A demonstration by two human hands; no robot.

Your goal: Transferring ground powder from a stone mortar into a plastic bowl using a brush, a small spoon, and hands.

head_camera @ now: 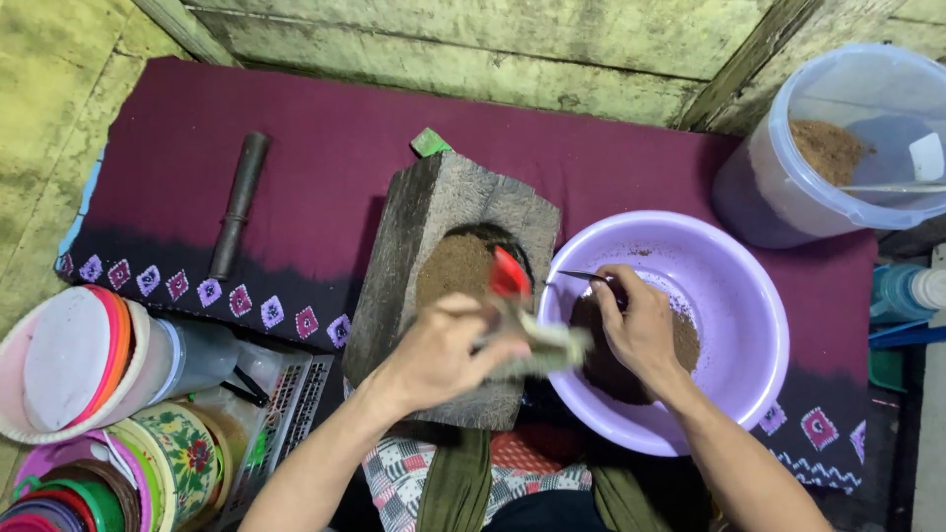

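At the lower centre of the frame, the left hand (pixel 439 350) has its fingers clenched around a blurred pale and red tool (pixel 522 315), perhaps a small brush or scoop; I cannot tell which. It hangs over the near edge of the rough grey wooden block (pixel 414 236), whose hollow holds a mound of fine brown powder (pixel 453 268). Just right, the right hand (pixel 641 330) reaches into the smooth lilac plastic basin (pixel 744 296), fingers pinching a thin dark metal spoon or pick (pixel 581 277) over more damp-looking brown powder. A quick sweep could scatter powder onto the maroon patterned cloth (pixel 325 158), and leaning on the light basin's rim might tip it. At the lower left are stacked colourful plastic lids (pixel 69 365). Farther left lies a dark cylindrical pestle (pixel 239 204); at the upper right stands a translucent tub (pixel 847 138) of the same powder.
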